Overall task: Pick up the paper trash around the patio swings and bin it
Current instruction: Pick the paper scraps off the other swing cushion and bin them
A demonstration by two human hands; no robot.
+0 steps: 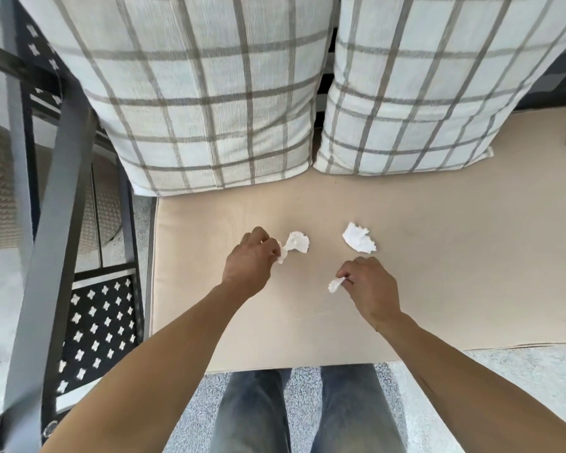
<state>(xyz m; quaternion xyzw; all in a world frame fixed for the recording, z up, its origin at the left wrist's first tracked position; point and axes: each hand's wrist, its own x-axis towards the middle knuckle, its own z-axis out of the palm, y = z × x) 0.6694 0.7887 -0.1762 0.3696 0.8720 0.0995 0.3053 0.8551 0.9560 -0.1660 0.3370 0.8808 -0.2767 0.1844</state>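
Over the seat cushion (438,273), each hand's grip pinches 1 paper scrap: left hand (249,259), right hand (370,289), apparently lifted.

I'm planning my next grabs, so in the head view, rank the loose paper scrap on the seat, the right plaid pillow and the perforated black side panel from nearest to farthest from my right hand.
1. Loose paper scrap: on the seat cushion, just beyond the right hand.
2. Right plaid pillow: farther back, against the backrest.
3. Perforated black side panel: far left, past the cushion's edge.
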